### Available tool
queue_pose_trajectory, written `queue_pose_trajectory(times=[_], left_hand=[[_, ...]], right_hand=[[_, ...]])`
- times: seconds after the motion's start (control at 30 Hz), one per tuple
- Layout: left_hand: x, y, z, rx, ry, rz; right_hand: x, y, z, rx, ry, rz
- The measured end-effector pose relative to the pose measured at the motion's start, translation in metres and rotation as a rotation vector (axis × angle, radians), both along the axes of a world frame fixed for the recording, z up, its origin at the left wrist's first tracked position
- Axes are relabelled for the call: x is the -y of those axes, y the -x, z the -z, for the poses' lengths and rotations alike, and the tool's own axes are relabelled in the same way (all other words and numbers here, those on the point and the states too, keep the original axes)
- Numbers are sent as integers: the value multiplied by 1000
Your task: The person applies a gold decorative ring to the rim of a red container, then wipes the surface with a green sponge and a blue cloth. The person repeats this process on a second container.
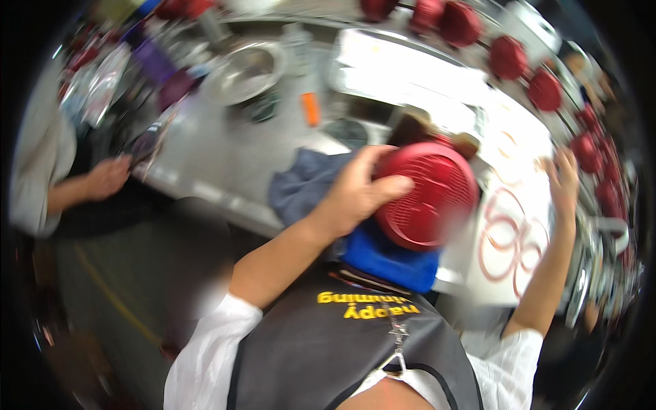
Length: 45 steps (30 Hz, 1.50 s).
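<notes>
My left hand (pixel 355 195) grips a red round housing (pixel 429 198) by its left side. Its thumb lies across the face, which has a fine ribbed or perforated pattern. Brown blocks (pixel 411 126), blurred, sit just behind the housing. Beneath it lies a blue cloth or pad (pixel 389 260), and a grey-blue cloth (pixel 304 184) is beside my left wrist. My right hand (pixel 564 179) is held out at the far right with its fingers apart and nothing in it. Near it, several thin reddish rings (pixel 502 236) lie on a white surface (pixel 471 273).
Similar red round parts (pixel 509 58) line the far right edge. At the back stand a bright white tray (pixel 403 68), a clear bowl (pixel 249 72) and a clear bottle (pixel 296 48). An orange piece (pixel 310 109) lies on the metal table (pixel 232 157). Another person's hand (pixel 108 178) is at left.
</notes>
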<state>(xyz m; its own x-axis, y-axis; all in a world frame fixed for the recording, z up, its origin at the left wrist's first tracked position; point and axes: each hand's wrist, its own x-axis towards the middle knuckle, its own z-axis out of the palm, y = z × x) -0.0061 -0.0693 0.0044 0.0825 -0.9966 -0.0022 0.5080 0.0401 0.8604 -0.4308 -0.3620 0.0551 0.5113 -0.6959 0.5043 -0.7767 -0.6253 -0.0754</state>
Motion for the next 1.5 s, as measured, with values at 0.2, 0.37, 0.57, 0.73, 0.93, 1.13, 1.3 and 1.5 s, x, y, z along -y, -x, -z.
queue_pose_trajectory(times=[0.2, 0.37, 0.57, 0.73, 0.93, 1.13, 1.3, 1.5], left_hand=[[2, 2, -17, 22, -66, -5], [0, 3, -15, 78, -73, -4], [-3, 7, -7, 199, -10, -112], [-17, 17, -7, 614, 85, -264], [-18, 28, -12, 1103, 208, -372], [-22, 26, -12, 1059, 181, -310], [-21, 23, -10, 981, 184, -280], [-22, 23, -11, 1005, 180, -269]], right_hand=[[-123, -92, -109, 58, -352, -159], [-170, -126, -166, -16, -336, -588], [-182, -188, -128, 73, -463, -676], [-173, -224, -52, 123, -318, -534], [-172, -229, -37, 163, -255, -563], [-170, -231, -35, 183, -285, -565], [-168, -233, -32, 197, -247, -579], [-170, -235, -31, 215, -247, -570]])
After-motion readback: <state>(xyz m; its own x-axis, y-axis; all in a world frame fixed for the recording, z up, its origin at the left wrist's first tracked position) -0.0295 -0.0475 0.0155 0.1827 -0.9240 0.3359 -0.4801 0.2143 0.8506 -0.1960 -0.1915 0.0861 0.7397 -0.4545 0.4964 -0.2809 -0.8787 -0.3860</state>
